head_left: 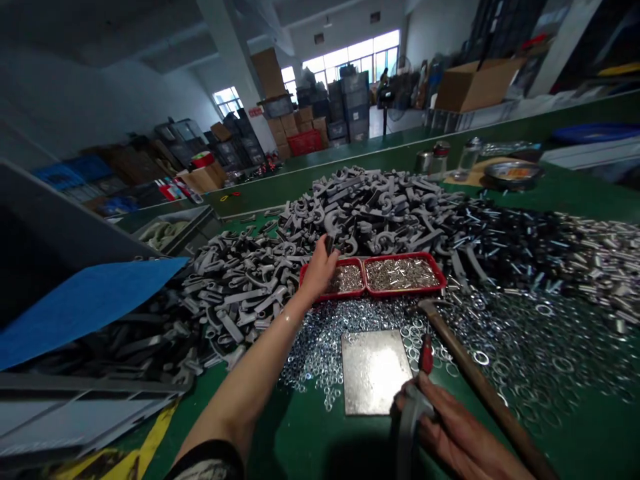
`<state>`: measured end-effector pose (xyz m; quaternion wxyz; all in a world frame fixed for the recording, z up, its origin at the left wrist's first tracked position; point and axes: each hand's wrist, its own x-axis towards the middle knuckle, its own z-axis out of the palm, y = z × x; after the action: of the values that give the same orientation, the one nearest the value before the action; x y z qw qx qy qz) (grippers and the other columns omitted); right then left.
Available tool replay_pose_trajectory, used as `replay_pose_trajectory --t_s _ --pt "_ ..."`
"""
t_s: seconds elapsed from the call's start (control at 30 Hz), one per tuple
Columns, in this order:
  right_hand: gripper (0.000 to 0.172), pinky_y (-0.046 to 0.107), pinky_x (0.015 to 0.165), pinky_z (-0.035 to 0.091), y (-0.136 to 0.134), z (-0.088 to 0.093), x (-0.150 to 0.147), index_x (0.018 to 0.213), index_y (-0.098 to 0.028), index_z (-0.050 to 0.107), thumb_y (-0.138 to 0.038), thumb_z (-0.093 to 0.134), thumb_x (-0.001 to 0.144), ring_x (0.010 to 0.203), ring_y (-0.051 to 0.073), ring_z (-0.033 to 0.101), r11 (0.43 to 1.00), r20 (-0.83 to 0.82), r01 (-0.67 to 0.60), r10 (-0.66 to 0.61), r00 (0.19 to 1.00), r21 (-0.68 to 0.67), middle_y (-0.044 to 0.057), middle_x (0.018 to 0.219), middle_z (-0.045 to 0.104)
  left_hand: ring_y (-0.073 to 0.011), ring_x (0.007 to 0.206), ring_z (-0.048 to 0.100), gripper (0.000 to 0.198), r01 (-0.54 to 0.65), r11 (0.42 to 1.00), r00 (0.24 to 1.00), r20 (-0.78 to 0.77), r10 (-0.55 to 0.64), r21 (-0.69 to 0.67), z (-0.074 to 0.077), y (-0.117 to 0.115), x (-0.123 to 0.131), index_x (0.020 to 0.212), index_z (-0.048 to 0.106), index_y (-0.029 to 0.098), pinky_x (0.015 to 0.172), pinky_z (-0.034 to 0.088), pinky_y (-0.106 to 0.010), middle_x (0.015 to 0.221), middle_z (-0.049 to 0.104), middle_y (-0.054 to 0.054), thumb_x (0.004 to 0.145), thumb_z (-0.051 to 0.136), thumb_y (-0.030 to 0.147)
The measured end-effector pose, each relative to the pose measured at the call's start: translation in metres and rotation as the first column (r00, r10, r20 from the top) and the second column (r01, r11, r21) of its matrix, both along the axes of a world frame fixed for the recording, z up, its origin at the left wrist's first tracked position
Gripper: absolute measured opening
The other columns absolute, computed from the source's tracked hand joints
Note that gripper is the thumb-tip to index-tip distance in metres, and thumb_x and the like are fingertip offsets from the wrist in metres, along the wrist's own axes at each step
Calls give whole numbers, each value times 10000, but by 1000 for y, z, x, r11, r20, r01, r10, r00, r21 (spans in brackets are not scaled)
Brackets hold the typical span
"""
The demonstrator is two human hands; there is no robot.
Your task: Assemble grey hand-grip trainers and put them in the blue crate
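My left hand point(319, 272) reaches over the left red tray point(364, 293), at the near edge of a heap of grey hook-shaped parts point(370, 200). Its fingers are closed around a grey and black hooked part point(330, 244), partly hidden by the hand. Low in the view, my right hand point(450, 427) grips a grey curved part point(413, 420) together with a small red-handled tool point(427, 357) whose thin tip points up and away. A square metal plate point(373, 373) lies flat beside this hand. Small shiny metal pieces fill the left tray.
A wooden-handled hammer point(470, 367) lies right of the plate, among loose metal rings point(530, 367). The right red tray point(443, 283) holds small metal pins. Black parts point(515, 247) and metal sleeves point(610, 260) are heaped rightward. A grey crate point(90, 407) stands at left.
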<state>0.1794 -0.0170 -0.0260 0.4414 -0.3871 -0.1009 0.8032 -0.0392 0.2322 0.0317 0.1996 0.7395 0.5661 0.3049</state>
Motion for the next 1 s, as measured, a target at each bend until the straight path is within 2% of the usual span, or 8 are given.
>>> replay_pose_trajectory --t_s 0.13,0.2,0.27,0.4,0.5,0.67,0.87,1.0 --pt "379 194 600 521 -7 -6 -16 799 -138 680 -507 752 844 577 86 554 990 93 -121 114 989 71 2 723 606 -112 661 582 418 158 972 698 716 16 -176 -24 -104 -34 1305 430 221 635 511 -243 968 644 -44 990 449 495" --pt "448 199 535 471 -8 -7 -21 807 -136 673 -574 647 899 568 100 537 969 292 -197 147 945 149 6 708 596 -78 602 528 369 151 959 513 849 130 -238 -31 -150 -39 1223 466 234 579 460 -204 893 605 0 974 497 505" --pt "488 218 522 443 -8 -4 -26 829 -154 668 -622 565 920 597 131 554 923 550 -284 100 829 260 20 733 618 -61 555 492 339 189 926 437 873 218 -326 -36 -190 -34 1116 487 217 538 415 -189 837 593 21 949 553 504" --pt "371 261 625 452 -8 9 -34 825 -219 607 -552 507 952 676 179 591 735 862 -507 -210 461 450 6 722 616 -81 477 474 397 310 816 582 776 243 -488 -39 -248 -12 1040 492 179 488 347 -198 651 613 25 972 466 570" --pt "279 269 615 435 -9 18 -39 854 -241 549 -462 447 989 631 176 597 648 897 -621 -287 337 441 -10 698 605 -103 446 458 450 319 784 651 725 227 -532 -40 -268 1 1087 499 174 474 335 -205 530 544 57 987 389 599" --pt "253 286 647 444 -13 25 -38 872 -243 527 -422 408 1006 710 202 654 599 916 -693 -276 290 400 15 759 636 -115 405 414 489 342 772 704 690 167 -536 -41 -274 7 1117 499 172 455 343 -218 478 484 76 1001 313 609" --pt "296 272 619 445 -23 29 -36 808 -245 500 -451 421 1005 641 184 618 634 900 -638 -303 313 436 5 697 614 -123 389 420 521 381 750 789 613 41 -540 -45 -281 14 1171 478 179 445 330 -224 462 456 81 997 294 634" --pt "302 267 634 461 -29 29 -34 819 -244 513 -458 419 1010 668 183 630 630 898 -641 -269 349 438 10 727 636 -167 560 587 487 320 805 862 506 -29 -500 -51 -286 15 1222 473 178 597 458 -278 615 580 16 1003 323 586"
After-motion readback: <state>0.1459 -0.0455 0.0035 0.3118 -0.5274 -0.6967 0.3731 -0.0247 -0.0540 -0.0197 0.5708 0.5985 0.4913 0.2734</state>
